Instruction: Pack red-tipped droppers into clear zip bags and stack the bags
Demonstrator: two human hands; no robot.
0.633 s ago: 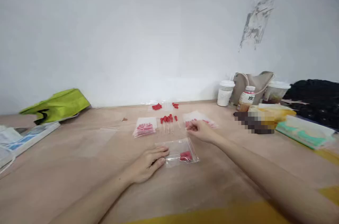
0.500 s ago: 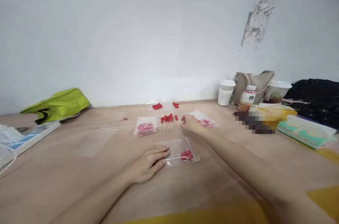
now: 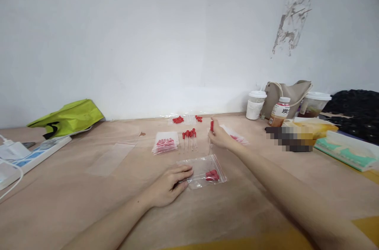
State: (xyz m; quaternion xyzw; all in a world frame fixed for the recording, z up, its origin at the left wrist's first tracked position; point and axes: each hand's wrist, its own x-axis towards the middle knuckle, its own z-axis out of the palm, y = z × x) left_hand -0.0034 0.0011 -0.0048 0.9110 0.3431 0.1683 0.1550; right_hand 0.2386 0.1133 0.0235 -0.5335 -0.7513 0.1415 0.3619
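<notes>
My left hand (image 3: 173, 183) lies on the brown table covering, its fingers stretched out over the left edge of a clear zip bag (image 3: 198, 169). Inside that bag, at its right end, are a few red rubber bulbs (image 3: 212, 175). Farther out, my right hand (image 3: 220, 135) is closed around a dropper (image 3: 212, 125); its red bulb points up and part of the thin clear tube shows below. Several red-topped droppers (image 3: 189, 135) lie in a row to the left of that hand. Behind the hand sits a flat pack of bags (image 3: 238, 138) with red contents, partly hidden.
A stack of filled bags (image 3: 164, 141) lies left of the dropper row. Loose red bulbs (image 3: 178, 119) are near the wall. An empty bag (image 3: 112, 159) and a power strip (image 3: 35, 159) are at left. A cup (image 3: 256, 106), a bottle (image 3: 279, 112) and a tissue pack (image 3: 346, 150) stand at right.
My right hand has taken up the dropper from the right end of the row and raised its bulb end. The left hand stays on the bag. The view has shifted slightly.
</notes>
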